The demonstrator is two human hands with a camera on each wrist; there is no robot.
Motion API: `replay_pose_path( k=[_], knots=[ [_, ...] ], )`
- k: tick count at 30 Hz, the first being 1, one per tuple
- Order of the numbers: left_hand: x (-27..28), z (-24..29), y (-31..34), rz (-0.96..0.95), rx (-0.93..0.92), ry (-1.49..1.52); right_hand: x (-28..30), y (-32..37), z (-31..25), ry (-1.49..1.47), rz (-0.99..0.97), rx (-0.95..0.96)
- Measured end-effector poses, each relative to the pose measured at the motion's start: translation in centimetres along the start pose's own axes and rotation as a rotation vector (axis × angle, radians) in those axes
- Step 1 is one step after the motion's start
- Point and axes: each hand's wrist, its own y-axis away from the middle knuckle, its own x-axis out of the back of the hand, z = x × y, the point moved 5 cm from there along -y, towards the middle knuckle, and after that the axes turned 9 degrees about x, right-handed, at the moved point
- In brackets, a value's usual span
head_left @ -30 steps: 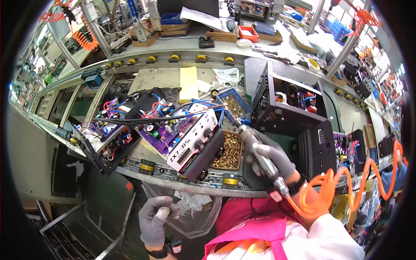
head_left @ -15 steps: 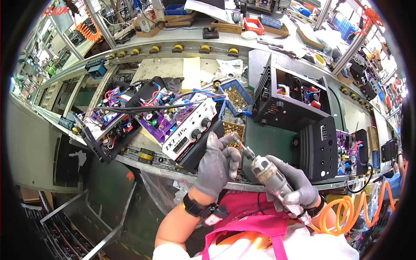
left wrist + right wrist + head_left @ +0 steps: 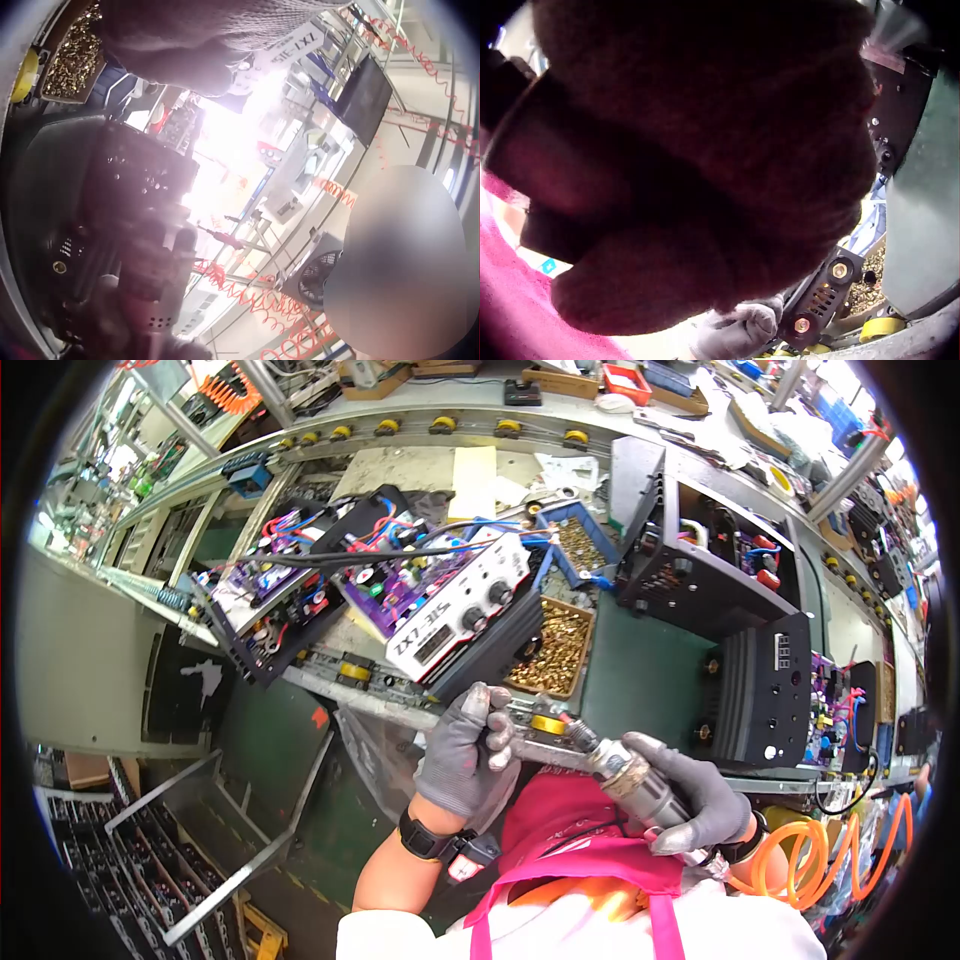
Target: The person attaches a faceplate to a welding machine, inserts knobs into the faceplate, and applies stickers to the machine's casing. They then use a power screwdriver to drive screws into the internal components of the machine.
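Note:
In the head view my right hand, in a grey glove, holds an air screwdriver. Its tip points up and left, toward my other hand. My left hand, gloved too, is raised at the bench's front edge with fingers bent inward; I cannot tell whether something small sits inside them. Just beyond it stands a welder unit with a white front panel marked ZX7-315. Brass fittings fill a shallow box right of that unit. The right wrist view is mostly dark glove, with the left hand below.
A blue bin of small brass parts stands behind the box. To the right are a black casing with open top and another black unit. An orange coiled air hose trails at lower right. Yellow rollers line the bench edge.
My left hand rose from low left to the screwdriver's tip, then drew slightly down and left from it. The screwdriver came back from over the bench toward my body. The view has tilted downward.

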Motion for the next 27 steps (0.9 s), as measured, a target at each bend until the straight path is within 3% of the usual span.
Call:
replay_pose_path(
  k=[3,5,7,9,11,14,17,23,27],
  knots=[
    [1.5,0.6,1.8,0.147,-0.027,-0.018,0.6,0.1,0.1,-0.141,0.130,-0.111],
    [2.8,2.2,3.3,0.265,-0.103,-0.129,0.7,-1.6,-0.5,-0.227,0.210,0.009],
    [6.4,5.5,4.0,0.356,-0.329,-0.254,0.8,-3.6,-1.0,-0.336,0.293,0.110],
    [8.2,9.8,4.1,0.381,-0.531,-0.408,1.9,-6.1,-0.9,-0.445,0.253,0.154],
    [10.2,12.9,2.7,0.496,-0.579,-0.467,2.7,-8.4,-0.2,-0.593,0.287,0.169],
    [12.0,15.6,-0.5,0.621,-0.510,-0.732,6.0,-12.0,2.9,-0.709,0.311,0.090],
    [11.3,16.0,-1.3,0.721,-0.554,-0.790,7.1,-14.5,3.6,-0.726,0.342,0.071],
    [13.9,15.9,-1.8,0.624,-0.557,-0.801,9.4,-17.5,4.9,-0.513,0.371,-0.088],
    [13.7,15.7,-1.8,0.626,-0.569,-0.832,9.9,-19.3,5.6,-0.474,0.379,-0.062]
  ],
)
